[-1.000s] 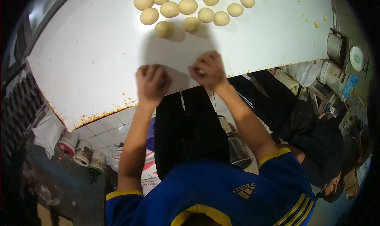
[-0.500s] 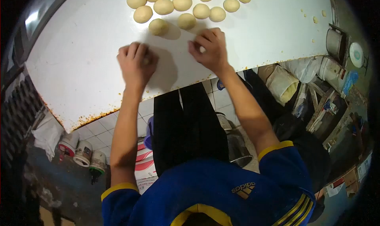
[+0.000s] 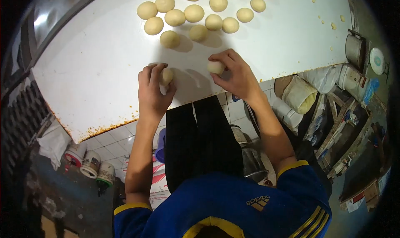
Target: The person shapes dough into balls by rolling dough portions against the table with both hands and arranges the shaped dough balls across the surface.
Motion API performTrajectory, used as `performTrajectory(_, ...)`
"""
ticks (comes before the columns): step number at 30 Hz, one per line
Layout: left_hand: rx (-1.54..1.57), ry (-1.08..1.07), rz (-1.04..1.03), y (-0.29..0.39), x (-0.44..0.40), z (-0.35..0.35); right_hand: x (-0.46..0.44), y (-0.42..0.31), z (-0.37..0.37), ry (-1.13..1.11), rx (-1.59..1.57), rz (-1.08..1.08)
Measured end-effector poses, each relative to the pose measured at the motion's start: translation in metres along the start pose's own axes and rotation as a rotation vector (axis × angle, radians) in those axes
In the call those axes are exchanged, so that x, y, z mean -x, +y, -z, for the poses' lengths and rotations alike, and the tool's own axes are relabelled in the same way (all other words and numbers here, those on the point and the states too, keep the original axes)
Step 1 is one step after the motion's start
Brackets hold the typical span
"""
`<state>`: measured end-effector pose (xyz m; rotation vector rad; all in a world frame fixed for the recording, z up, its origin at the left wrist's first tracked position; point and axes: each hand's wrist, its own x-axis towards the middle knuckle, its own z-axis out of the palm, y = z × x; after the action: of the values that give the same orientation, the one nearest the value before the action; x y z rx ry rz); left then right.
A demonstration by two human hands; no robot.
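Uncurling right hand [image 3: 240,76] around dough ball [image 3: 215,67]

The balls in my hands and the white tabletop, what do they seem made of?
The ball in the left hand and ball in the right hand: probably dough, being pale, matte and rounded. The tabletop: perhaps painted metal, smooth and white, with rust-like orange specks along its edge.

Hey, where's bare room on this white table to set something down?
Two patches of the table look free: left of the left hand, towards the spotted near edge, and between the right hand and the crumbs. It's crowded beyond the hands, where dough balls cluster.
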<state>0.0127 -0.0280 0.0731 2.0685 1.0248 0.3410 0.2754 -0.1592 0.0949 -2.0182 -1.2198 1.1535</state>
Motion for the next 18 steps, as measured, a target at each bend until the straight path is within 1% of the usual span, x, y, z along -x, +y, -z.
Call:
performTrajectory(1, -0.003, 0.004, -0.006, 0.005, -0.008, -0.003, -0.006, -0.004, 0.001, 0.005, -0.001, 0.005)
performTrajectory(3, 0.093, 0.094, -0.022, 0.016, -0.024, -0.015, -0.021, -0.012, -0.005, 0.166, -0.022, 0.093)
performTrajectory(4, 0.092, 0.095, -0.026, 0.019, -0.027, -0.023, -0.025, -0.010, -0.010, 0.169, -0.023, 0.095)
performTrajectory(6, -0.025, 0.080, -0.055, 0.017, -0.037, -0.044, -0.038, 0.004, -0.023, 0.218, 0.146, 0.231)
performTrajectory(7, -0.111, 0.111, -0.097, 0.007, -0.032, -0.053, -0.033, 0.004, -0.024, 0.214, 0.132, 0.183)
performTrajectory(8, -0.118, 0.131, -0.108, 0.002, -0.024, -0.055, -0.033, 0.018, -0.027, 0.208, 0.152, 0.245)
performTrajectory(9, -0.125, 0.152, -0.119, -0.002, -0.017, -0.057, -0.029, 0.008, -0.016, 0.207, 0.158, 0.261)
performTrajectory(10, -0.103, 0.146, -0.083, -0.004, -0.004, -0.054, -0.026, 0.004, -0.001, 0.218, 0.124, 0.225)
performTrajectory(12, 0.002, 0.098, -0.020, -0.004, 0.014, -0.034, -0.027, -0.014, 0.041, 0.157, -0.071, 0.066)
performTrajectory(13, 0.059, 0.124, -0.003, -0.010, 0.021, -0.033, -0.039, 0.001, 0.061, 0.192, -0.057, 0.081)
performTrajectory(14, 0.033, 0.096, 0.032, -0.009, 0.022, -0.024, -0.055, 0.025, 0.082, 0.345, 0.020, 0.123)
performTrajectory(15, -0.004, 0.117, 0.024, -0.009, 0.020, -0.017, -0.075, 0.041, 0.106, 0.493, 0.093, 0.161)
performTrajectory(16, -0.007, 0.118, 0.035, -0.001, 0.015, -0.008, -0.100, 0.033, 0.143, 0.577, 0.007, 0.069)
performTrajectory(17, 0.014, 0.136, 0.031, -0.006, 0.017, -0.005, -0.132, 0.044, 0.175, 0.742, 0.043, 0.128)
performTrajectory(18, 0.034, 0.152, 0.027, -0.010, 0.015, -0.003, -0.167, 0.059, 0.209, 0.866, 0.012, 0.156)
